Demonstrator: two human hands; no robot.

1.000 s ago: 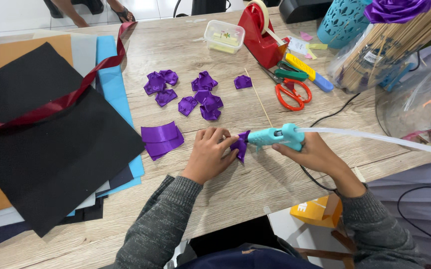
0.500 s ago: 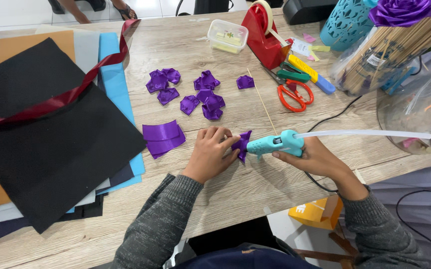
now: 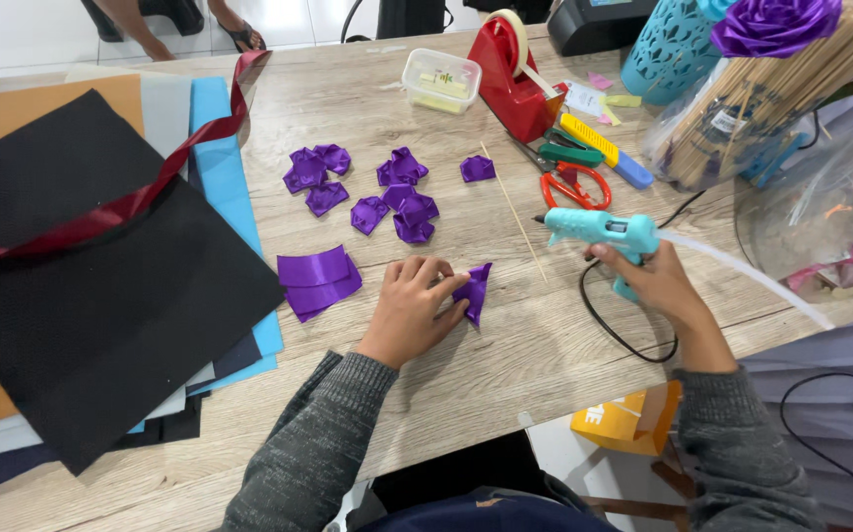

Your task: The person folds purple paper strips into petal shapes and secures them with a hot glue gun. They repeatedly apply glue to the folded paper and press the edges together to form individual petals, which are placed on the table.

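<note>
My left hand [image 3: 415, 307] rests on the wooden table [image 3: 505, 325] and pinches a folded purple ribbon piece [image 3: 476, 288] between thumb and fingers. My right hand [image 3: 655, 284] grips a teal glue gun [image 3: 599, 232], its nozzle pointing left and lifted well away from the ribbon piece. A white glue stick [image 3: 742, 276] juts out of the gun's back toward the right. Several folded purple ribbon petals [image 3: 387, 192] lie further up the table, and flat purple ribbon strips [image 3: 318, 281] lie left of my left hand.
A stack of black, blue and brown sheets [image 3: 82, 286] with a dark red ribbon [image 3: 121, 207] fills the left. A red tape dispenser [image 3: 510, 79], red scissors [image 3: 569, 182], a plastic box [image 3: 439, 79], a thin wooden skewer [image 3: 512, 212], a skewer bundle [image 3: 771, 94] and the gun's black cord [image 3: 614, 330] lie at the back and right.
My right hand has pulled the glue gun away from the purple piece, up and to the right. My left hand keeps hold of the ribbon piece on the table.
</note>
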